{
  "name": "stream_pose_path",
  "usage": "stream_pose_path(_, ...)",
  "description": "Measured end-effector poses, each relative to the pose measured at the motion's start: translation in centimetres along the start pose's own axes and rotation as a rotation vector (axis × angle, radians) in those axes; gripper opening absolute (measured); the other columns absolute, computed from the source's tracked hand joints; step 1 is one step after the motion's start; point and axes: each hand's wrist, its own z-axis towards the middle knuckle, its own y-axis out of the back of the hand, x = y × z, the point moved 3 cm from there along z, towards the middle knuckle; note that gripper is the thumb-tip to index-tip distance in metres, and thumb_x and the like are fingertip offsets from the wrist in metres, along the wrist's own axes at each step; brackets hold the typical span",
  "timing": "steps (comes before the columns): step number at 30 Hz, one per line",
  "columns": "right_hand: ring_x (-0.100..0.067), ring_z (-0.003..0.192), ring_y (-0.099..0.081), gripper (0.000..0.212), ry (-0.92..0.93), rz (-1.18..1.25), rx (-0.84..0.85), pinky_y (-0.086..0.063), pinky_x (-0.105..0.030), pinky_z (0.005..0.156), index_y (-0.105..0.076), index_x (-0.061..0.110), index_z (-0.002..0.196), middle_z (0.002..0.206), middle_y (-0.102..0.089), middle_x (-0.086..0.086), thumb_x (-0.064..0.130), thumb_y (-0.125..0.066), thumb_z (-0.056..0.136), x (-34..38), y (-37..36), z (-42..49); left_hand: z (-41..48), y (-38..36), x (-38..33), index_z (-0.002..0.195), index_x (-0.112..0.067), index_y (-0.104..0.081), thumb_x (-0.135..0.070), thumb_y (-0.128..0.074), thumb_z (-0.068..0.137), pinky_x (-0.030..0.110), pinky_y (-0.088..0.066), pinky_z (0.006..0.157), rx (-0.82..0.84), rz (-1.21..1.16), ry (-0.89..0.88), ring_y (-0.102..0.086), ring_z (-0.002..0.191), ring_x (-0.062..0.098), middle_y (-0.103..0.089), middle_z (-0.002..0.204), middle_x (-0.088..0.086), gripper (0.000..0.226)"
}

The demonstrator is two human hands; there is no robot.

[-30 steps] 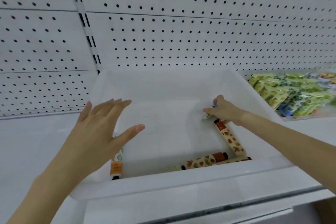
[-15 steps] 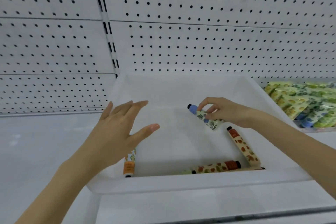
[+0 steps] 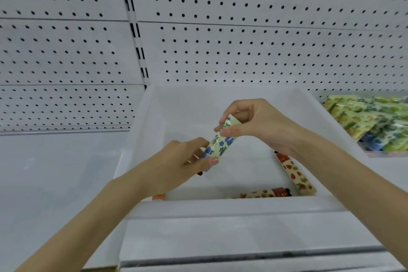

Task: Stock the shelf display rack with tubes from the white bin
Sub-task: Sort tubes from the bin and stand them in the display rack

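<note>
Over white bin (image 3: 231, 206) | left hand (image 3: 174, 163), right hand (image 3: 256, 123): grips clamped on blue-flowered tube (image 3: 220, 141) | orange tubes (image 3: 295, 174) beneath | green packets (image 3: 371, 121) right

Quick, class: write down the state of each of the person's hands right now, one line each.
Left hand: closed, gripping the lower end of the blue-flowered tube.
Right hand: closed, pinching the same tube's upper end.

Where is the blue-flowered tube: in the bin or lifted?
Lifted: the tube tilts above the white bin floor, left hand gripping its lower end, right hand pinching the top.
</note>
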Motion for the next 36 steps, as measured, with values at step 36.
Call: stream_pose_path(36, -0.022, 0.091, -0.07, 0.027, -0.361, 0.008, -0.03, -0.057, -0.026, 0.079, -0.056, 0.0, 0.109, 0.101, -0.071, -0.016, 0.011, -0.065, 0.086, -2.6, 3.1, -0.7, -0.3, 1.4, 1.9, 0.108, -0.001, -0.062, -0.015, -0.056, 0.09, 0.032, -0.059, 0.076, -0.045, -0.765, 0.29, -0.071, 0.092, 0.024, -0.074, 0.1, 0.011, 0.023)
